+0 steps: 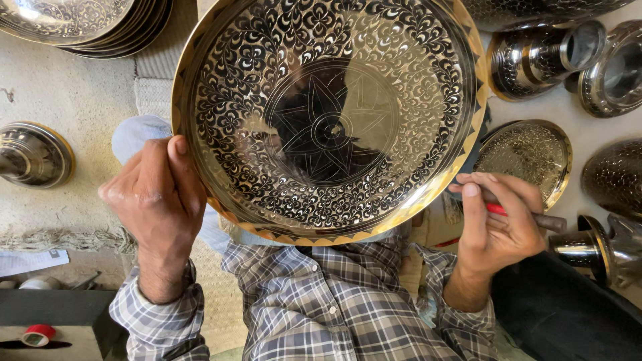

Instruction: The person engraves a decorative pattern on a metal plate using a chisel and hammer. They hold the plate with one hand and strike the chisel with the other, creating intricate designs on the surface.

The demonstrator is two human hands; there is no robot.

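Engraved brass tray fills centre frame, tilted up toward the camera so its pattern faces the worker. Left hand grip clamps the lower-left rim to steady it. Right hand, lower right, grip closed pen-style around a red-handled engraving tool at the rim.

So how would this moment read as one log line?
left hand: grips tray rim | right hand: holds red-handled tool at tray edge | tray: engraved brass, tilted up

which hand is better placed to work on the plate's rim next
Probably the right hand: it already holds the tool beside the plate's rim, while the left hand is busy gripping the opposite edge.
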